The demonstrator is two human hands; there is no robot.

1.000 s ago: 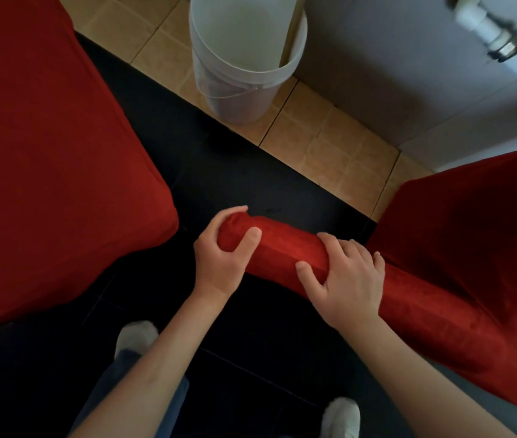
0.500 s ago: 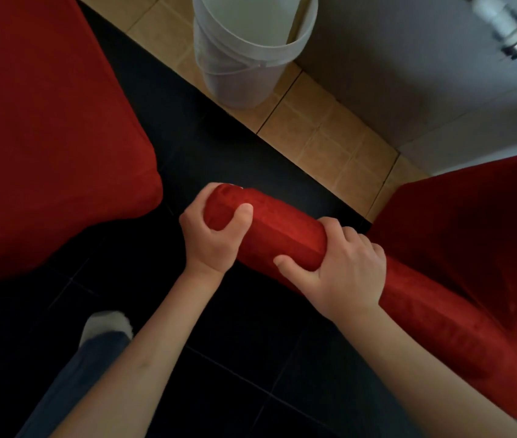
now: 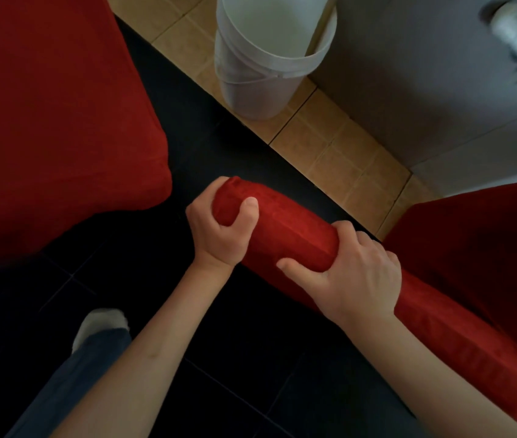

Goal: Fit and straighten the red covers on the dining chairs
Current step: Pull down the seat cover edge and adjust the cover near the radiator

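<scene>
We see the left hand gripping the end of a red fabric-covered chair back, the right hand clasped just beside it. A second red-covered chair lies at nine o'clock, a white plastic bucket at twelve on tan floor tiles.

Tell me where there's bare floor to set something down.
Dark floor between the arms is bare, as are the tan tiles right of the bucket. It's tight where both hands, left and right, grip the chair top.

Dim, soft light; dark floor in shadow, wide-angle edges slightly blurred.
</scene>
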